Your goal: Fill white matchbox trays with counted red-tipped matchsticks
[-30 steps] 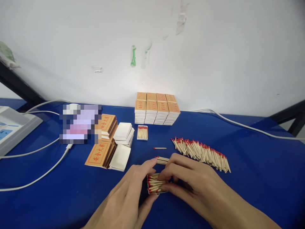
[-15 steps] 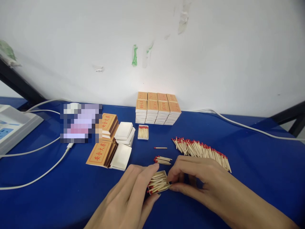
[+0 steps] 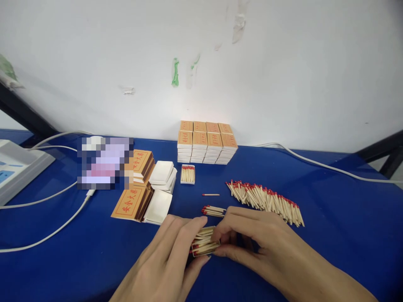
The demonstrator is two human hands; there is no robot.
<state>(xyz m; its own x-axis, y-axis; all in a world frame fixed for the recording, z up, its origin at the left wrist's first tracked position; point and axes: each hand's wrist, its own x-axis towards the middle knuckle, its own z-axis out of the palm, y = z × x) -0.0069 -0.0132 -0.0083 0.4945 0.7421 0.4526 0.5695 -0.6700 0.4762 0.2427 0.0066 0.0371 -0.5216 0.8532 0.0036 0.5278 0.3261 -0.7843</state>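
At bottom centre, the left hand (image 3: 171, 256) is clasping, and the right hand (image 3: 256, 239), its exact grip hidden, is touching a partly covered tray (image 3: 204, 254). The tray and a box (image 3: 188, 182) near mid-frame are both holding matches (image 3: 202, 242).

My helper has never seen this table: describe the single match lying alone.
On the blue table, find the block of stacked matchboxes near the wall. In front of it sits an open tray of matches; the single match lies nearer the camera and to the right. Unlike the small match bundle below it in view, it touches no other match.
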